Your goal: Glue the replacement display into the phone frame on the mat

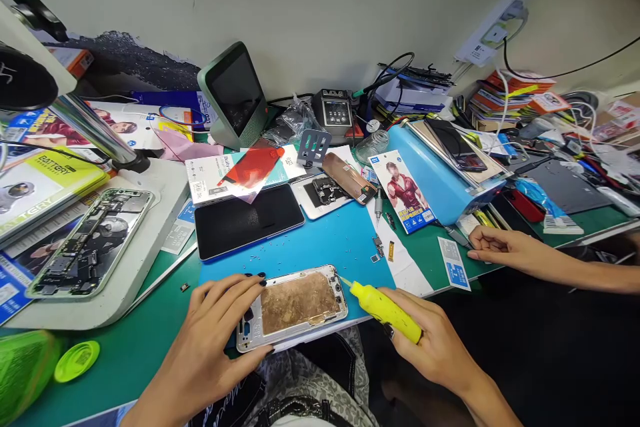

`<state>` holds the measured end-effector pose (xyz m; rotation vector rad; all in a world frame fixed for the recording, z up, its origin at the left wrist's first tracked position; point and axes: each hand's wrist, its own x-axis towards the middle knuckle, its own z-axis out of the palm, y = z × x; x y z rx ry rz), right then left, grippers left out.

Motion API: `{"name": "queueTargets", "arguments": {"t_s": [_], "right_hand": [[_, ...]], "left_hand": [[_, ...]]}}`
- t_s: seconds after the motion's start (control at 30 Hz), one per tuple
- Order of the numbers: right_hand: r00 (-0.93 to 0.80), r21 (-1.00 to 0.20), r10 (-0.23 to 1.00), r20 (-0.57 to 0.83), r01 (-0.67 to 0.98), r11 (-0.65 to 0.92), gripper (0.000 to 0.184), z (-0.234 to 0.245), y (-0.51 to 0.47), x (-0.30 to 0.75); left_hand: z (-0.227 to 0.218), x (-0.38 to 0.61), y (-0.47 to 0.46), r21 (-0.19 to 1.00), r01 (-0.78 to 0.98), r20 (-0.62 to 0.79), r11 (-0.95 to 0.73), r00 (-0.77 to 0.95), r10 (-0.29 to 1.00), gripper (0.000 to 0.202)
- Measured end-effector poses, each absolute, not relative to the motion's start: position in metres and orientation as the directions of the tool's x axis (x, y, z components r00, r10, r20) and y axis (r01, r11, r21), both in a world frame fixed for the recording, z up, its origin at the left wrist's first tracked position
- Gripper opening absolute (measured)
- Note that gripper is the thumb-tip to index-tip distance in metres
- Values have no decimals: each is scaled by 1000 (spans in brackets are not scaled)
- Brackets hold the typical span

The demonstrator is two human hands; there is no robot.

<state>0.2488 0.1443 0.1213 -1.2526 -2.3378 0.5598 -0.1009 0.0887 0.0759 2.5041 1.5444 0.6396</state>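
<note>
An opened phone frame [295, 303] with a brown, stained inner plate lies on the blue mat [330, 240] at the bench's near edge. My left hand [215, 340] grips its left end, thumb under the lower edge and fingers over the top. My right hand [430, 347] is closed round a yellow squeeze bottle [385, 310], whose thin nozzle points at the frame's upper right corner. A black phone screen [247, 220] rests face up just behind the frame.
Another person's hand [500, 250] rests on the bench edge at right. A second stripped phone [93, 240] lies on a white pad at left. A green speaker [235, 97], a soldering station [336, 110], a blue roller [430, 173], boxes and tools crowd the back.
</note>
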Motion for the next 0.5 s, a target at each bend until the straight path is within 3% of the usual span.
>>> {"name": "queueTargets", "arguments": {"t_s": [0.17, 0.3, 0.37, 0.5], "right_hand": [[-344, -707, 929, 135, 624, 334, 36, 119, 141, 258], [-125, -887, 986, 106, 436, 150, 35, 108, 138, 269], [-4, -906, 989, 148, 399, 138, 34, 100, 139, 277], [233, -824, 931, 282, 556, 110, 34, 81, 150, 300]], "left_hand": [[89, -85, 92, 362, 815, 301, -452, 357, 884, 63], [106, -41, 117, 463, 753, 344, -467, 333, 878, 14], [109, -18, 134, 439, 755, 328, -488, 370, 869, 13], [105, 10, 157, 333, 783, 312, -525, 434, 845, 18]]}}
